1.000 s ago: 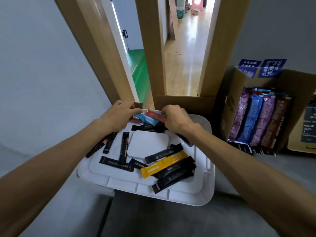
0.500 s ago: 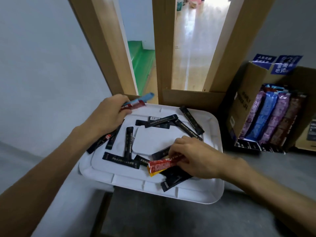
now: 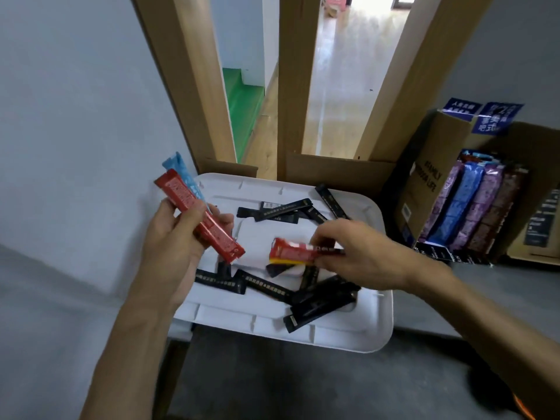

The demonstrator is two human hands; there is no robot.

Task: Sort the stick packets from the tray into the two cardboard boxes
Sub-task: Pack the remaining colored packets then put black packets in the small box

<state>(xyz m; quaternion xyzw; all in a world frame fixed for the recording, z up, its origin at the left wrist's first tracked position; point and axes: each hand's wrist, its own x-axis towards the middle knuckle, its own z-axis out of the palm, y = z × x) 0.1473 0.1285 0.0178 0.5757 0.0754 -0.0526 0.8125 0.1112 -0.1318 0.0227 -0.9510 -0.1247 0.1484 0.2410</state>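
A white tray [image 3: 348,331] holds several black stick packets [image 3: 321,307] scattered over it. My left hand [image 3: 172,247] is raised over the tray's left side and grips a red packet [image 3: 200,215] with a light blue packet [image 3: 181,171] behind it. My right hand [image 3: 360,253] hovers over the tray's middle and pinches another red packet [image 3: 291,253] together with a yellow one [image 3: 288,262] under it. An open cardboard box [image 3: 430,180] stands to the right, filled with purple, blue and brown packets [image 3: 472,204]. A second box [image 3: 542,213] is partly visible at the right edge.
The tray sits on a grey surface [image 3: 303,386] against wooden frame posts [image 3: 297,86]. A grey wall [image 3: 75,116] closes the left side. Black packets [image 3: 436,253] lie at the foot of the open box.
My left hand lifted and turned palm-up with the red and blue packets. My right hand raised the red and yellow packets off the tray.
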